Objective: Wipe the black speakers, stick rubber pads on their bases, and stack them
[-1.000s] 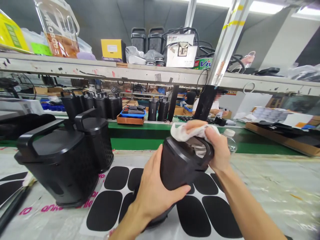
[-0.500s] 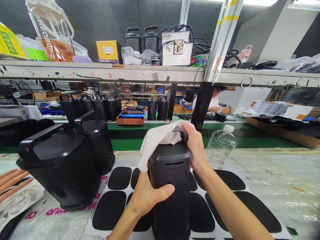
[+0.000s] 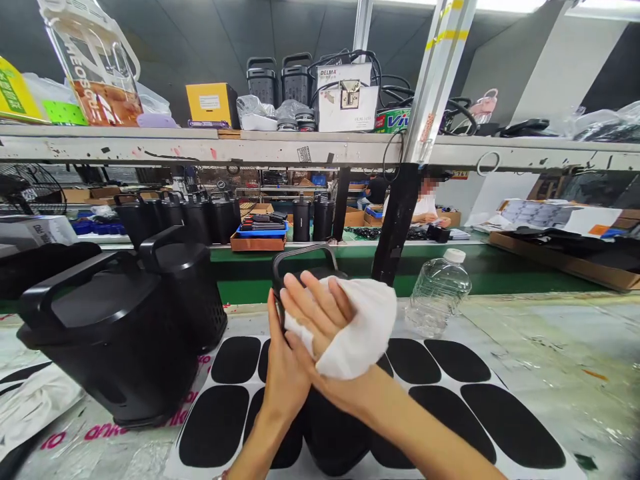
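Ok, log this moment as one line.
left hand: steadies black plastic handled unit | right hand: presses white cloth against it | clear plastic bottle: upright

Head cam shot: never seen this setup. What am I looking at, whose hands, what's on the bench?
There is no machine here: one camera sits on a person's head and looks forward and down, so both arms entering from the bottom are that person's own. The left hand steadies a black speaker-like unit with a carry handle, standing upright on the bench. The right hand presses a white cloth against the unit's upper front. Under it lies a white sheet of black oval pads. To the left stand two larger black units; to the right, a clear plastic bottle. Behind runs a green conveyor, with a cluttered shelf overhead. Another person sits far back.
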Demonstrator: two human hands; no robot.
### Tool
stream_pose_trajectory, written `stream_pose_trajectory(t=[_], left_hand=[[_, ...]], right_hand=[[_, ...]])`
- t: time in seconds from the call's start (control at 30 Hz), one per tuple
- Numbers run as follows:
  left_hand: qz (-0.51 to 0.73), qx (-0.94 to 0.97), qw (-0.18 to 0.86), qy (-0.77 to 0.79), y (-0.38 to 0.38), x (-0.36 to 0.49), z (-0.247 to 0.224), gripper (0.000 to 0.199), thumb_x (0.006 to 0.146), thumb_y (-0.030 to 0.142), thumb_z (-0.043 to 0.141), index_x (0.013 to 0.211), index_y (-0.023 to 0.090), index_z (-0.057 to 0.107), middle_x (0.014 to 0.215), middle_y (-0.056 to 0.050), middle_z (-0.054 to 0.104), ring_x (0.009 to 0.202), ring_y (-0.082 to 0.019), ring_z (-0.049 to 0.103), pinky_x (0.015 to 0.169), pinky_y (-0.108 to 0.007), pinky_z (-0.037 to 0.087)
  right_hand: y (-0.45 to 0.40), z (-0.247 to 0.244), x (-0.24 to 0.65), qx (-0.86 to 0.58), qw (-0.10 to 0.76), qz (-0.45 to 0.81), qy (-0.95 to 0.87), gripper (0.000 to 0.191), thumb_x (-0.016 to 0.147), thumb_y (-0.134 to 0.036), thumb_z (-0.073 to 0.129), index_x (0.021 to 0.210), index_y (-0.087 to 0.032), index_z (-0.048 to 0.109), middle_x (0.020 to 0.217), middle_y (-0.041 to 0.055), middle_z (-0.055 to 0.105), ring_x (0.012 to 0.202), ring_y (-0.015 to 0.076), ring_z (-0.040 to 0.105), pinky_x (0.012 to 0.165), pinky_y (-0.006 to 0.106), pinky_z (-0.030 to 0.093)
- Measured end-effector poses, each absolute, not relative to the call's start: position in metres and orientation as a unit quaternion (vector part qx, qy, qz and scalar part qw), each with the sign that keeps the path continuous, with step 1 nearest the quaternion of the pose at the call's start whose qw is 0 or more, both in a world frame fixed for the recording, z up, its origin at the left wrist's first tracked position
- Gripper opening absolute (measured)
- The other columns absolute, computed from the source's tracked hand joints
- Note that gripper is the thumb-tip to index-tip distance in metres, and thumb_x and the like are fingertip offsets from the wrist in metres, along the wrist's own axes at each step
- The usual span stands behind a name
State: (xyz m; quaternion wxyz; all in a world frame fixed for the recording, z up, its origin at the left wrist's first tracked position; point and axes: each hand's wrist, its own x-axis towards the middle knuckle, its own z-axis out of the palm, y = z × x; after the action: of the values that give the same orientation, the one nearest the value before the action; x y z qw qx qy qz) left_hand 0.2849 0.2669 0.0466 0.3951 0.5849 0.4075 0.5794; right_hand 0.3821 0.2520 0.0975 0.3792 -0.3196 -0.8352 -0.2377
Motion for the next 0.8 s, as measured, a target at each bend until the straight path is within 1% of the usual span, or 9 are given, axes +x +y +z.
stream_pose_trajectory(t=[0.1, 0.23, 0.33, 0.4, 0.43, 0.57, 0.7, 0.77, 0.8], left_hand=[[0.582, 0.559, 0.413, 0.422, 0.271, 0.287, 0.049, 0.109, 0.074, 0.053, 0.074, 0.154, 0.024, 0.006, 0.143, -0.016, 0.052, 0.126, -0.033, 0.057, 0.106, -0.048, 0.047], [0.617, 0.504, 0.446, 0.408, 0.266, 0.280, 0.061, 0.108, 0.071, 0.048, 0.077, 0.153, 0.028, 0.010, 0.145, -0.011, 0.049, 0.131, -0.028, 0.052, 0.112, -0.046, 0.041], [0.628, 0.509, 0.398, 0.433, 0.264, 0.273, 0.067, 0.110, 0.068, 0.038, 0.079, 0.153, 0.032, 0.010, 0.141, -0.008, 0.052, 0.128, -0.028, 0.054, 0.112, -0.048, 0.040], [0.620, 0.537, 0.342, 0.460, 0.265, 0.273, 0.068, 0.114, 0.064, 0.034, 0.081, 0.153, 0.035, 0.009, 0.143, -0.008, 0.051, 0.130, -0.029, 0.052, 0.113, -0.051, 0.039], [0.612, 0.550, 0.311, 0.475, 0.266, 0.275, 0.067, 0.116, 0.063, 0.034, 0.082, 0.153, 0.035, 0.009, 0.145, -0.008, 0.048, 0.132, -0.030, 0.049, 0.114, -0.052, 0.037], [0.574, 0.579, 0.230, 0.531, 0.263, 0.286, 0.065, 0.119, 0.062, 0.038, 0.082, 0.154, 0.030, 0.007, 0.153, -0.013, 0.035, 0.142, -0.033, 0.035, 0.117, -0.055, 0.031], [0.539, 0.613, 0.260, 0.516, 0.258, 0.275, 0.066, 0.119, 0.060, 0.038, 0.084, 0.154, 0.031, 0.011, 0.156, -0.012, 0.030, 0.144, -0.037, 0.030, 0.116, -0.060, 0.028], [0.507, 0.657, 0.319, 0.457, 0.262, 0.262, 0.064, 0.115, 0.059, 0.040, 0.086, 0.153, 0.033, 0.019, 0.153, -0.011, 0.036, 0.141, -0.037, 0.035, 0.115, -0.060, 0.030], [0.494, 0.675, 0.357, 0.416, 0.266, 0.255, 0.062, 0.116, 0.058, 0.042, 0.086, 0.153, 0.033, 0.019, 0.152, -0.012, 0.038, 0.140, -0.037, 0.037, 0.115, -0.059, 0.031]], right_hand=[[0.266, 0.102, 0.401, -0.353, 0.397, -0.208, -0.821, 0.043, 0.105, -0.026, 0.034, 0.145, -0.012, 0.045, 0.153, 0.0056, 0.036, 0.146, 0.0192, 0.020, 0.124, 0.042, 0.009], [0.289, 0.098, 0.449, -0.605, 0.372, -0.055, -0.701, 0.050, 0.105, -0.040, 0.024, 0.142, -0.018, 0.050, 0.137, 0.0098, 0.056, 0.132, 0.0260, 0.046, 0.107, 0.045, 0.040], [0.297, 0.083, 0.479, -0.720, 0.278, 0.019, -0.636, 0.058, 0.102, -0.041, 0.023, 0.094, -0.011, 0.072, 0.084, 0.0183, 0.070, 0.089, 0.0367, 0.067, 0.079, 0.046, 0.050], [0.297, 0.075, 0.492, -0.751, 0.253, 0.025, -0.609, 0.057, 0.098, -0.041, 0.025, 0.061, -0.017, 0.061, 0.065, 0.0198, 0.063, 0.072, 0.0398, 0.066, 0.070, 0.047, 0.047], [0.295, 0.073, 0.497, -0.762, 0.250, 0.024, -0.596, 0.055, 0.097, -0.041, 0.025, 0.056, -0.020, 0.054, 0.064, 0.0206, 0.062, 0.072, 0.0409, 0.065, 0.069, 0.047, 0.046], [0.284, 0.084, 0.506, -0.779, 0.279, 0.021, -0.562, 0.049, 0.094, -0.048, 0.023, 0.060, -0.022, 0.048, 0.070, 0.0197, 0.063, 0.078, 0.0417, 0.064, 0.070, 0.046, 0.044], [0.260, 0.104, 0.493, -0.737, 0.391, 0.083, -0.544, 0.068, 0.094, -0.064, 0.014, 0.068, -0.019, 0.057, 0.072, 0.0138, 0.066, 0.076, 0.0319, 0.066, 0.061, 0.036, 0.050], [0.248, 0.107, 0.477, -0.655, 0.490, 0.144, -0.557, 0.074, 0.093, -0.073, 0.023, 0.086, -0.016, 0.069, 0.084, 0.0116, 0.070, 0.085, 0.0302, 0.067, 0.066, 0.034, 0.054], [0.244, 0.106, 0.469, -0.602, 0.529, 0.171, -0.573, 0.072, 0.093, -0.073, 0.031, 0.101, -0.015, 0.071, 0.097, 0.0109, 0.071, 0.097, 0.0302, 0.066, 0.077, 0.035, 0.056]])
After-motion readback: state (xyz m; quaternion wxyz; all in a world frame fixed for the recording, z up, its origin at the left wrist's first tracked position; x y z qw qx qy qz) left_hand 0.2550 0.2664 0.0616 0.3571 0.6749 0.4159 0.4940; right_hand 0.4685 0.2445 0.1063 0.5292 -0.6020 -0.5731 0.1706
